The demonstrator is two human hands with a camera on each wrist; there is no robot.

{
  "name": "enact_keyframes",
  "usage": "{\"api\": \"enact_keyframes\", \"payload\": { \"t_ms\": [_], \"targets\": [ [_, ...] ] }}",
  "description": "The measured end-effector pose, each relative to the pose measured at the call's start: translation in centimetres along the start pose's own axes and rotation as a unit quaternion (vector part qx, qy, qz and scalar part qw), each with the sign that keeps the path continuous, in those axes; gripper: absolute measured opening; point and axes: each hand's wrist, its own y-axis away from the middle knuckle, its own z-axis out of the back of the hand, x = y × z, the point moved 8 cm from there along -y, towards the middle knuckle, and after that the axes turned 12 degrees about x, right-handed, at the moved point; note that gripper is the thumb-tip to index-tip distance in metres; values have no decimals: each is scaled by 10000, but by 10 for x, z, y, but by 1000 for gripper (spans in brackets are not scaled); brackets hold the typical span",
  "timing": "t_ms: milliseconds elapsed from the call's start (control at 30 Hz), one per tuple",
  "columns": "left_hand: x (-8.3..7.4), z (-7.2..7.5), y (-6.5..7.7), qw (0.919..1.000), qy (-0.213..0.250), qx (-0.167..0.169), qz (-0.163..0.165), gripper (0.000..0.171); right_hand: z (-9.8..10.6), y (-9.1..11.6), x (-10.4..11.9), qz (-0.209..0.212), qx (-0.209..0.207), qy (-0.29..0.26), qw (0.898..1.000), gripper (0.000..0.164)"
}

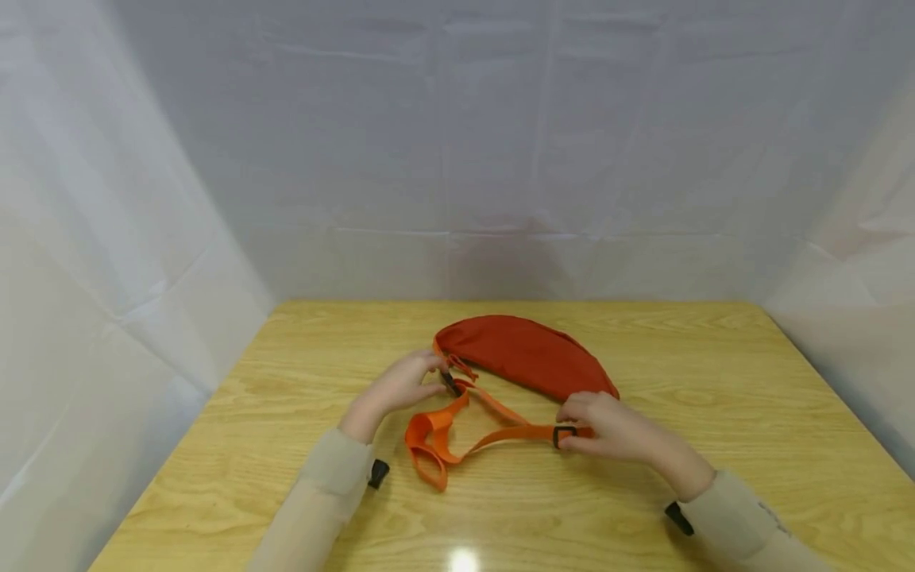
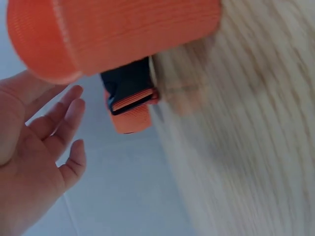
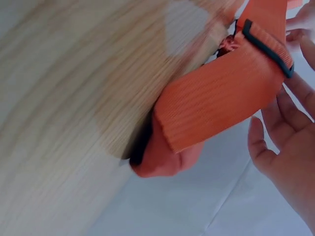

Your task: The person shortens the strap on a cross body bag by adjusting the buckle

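Note:
A red half-moon waist bag (image 1: 525,353) lies on the table with its orange strap (image 1: 500,437) looped loosely in front. My left hand (image 1: 400,385) is at the bag's left end beside a black buckle (image 1: 451,384). Its fingers look loosely extended in the left wrist view, apart from the buckle (image 2: 129,83); some are hidden by the strap. Near the bag's right end, my right hand (image 1: 611,425) is around the strap by a black slider (image 1: 565,436). In the right wrist view its relaxed fingers (image 3: 283,115) lie near the slider (image 3: 268,49); contact is unclear.
The wooden table (image 1: 300,334) carries the bag and strap. White sheeting (image 1: 443,159) rises behind and at both sides. Small black pieces (image 1: 379,474) show beside both sleeves. A light reflection shows near the front.

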Motion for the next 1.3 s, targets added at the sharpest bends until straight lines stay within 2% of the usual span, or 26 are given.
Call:
{"api": "enact_keyframes", "payload": {
  "t_ms": [133,233,300,400,533,633,800,1033,1167,1300],
  "targets": [
    [-3,-4,-9,9989,-400,61,-221,25,5,-5,9,-66,-323,592,9977,15],
    [-6,-8,-16,9973,-600,169,-396,26,3,-9,13,-350,-260,814,9957,10],
    [-6,-11,-19,9964,-678,262,-443,23,0,-11,14,-584,-49,781,9952,10],
    [-3,-16,-23,9952,-818,429,-315,19,-5,-15,15,-815,244,624,9944,7],
    [-2,-20,-26,9936,-947,600,-158,14,-11,-17,15,-895,413,456,9941,14],
    [-1,-21,-25,9933,-947,659,-106,14,-14,-17,14,-908,528,318,9940,7],
    [-1,-22,-21,9932,-938,695,3,8,-15,-16,11,-931,494,82,9944,23],
    [1,-30,-19,9919,-823,945,226,15,-14,-12,-7,-1197,341,49,9922,31],
    [-4,-36,-17,9919,-520,1120,306,27,-14,-8,-25,-1272,289,-47,9914,31],
    [-13,-39,-17,9908,-502,1203,351,34,-11,-7,-44,-1185,195,-142,9927,24]
  ]
}}
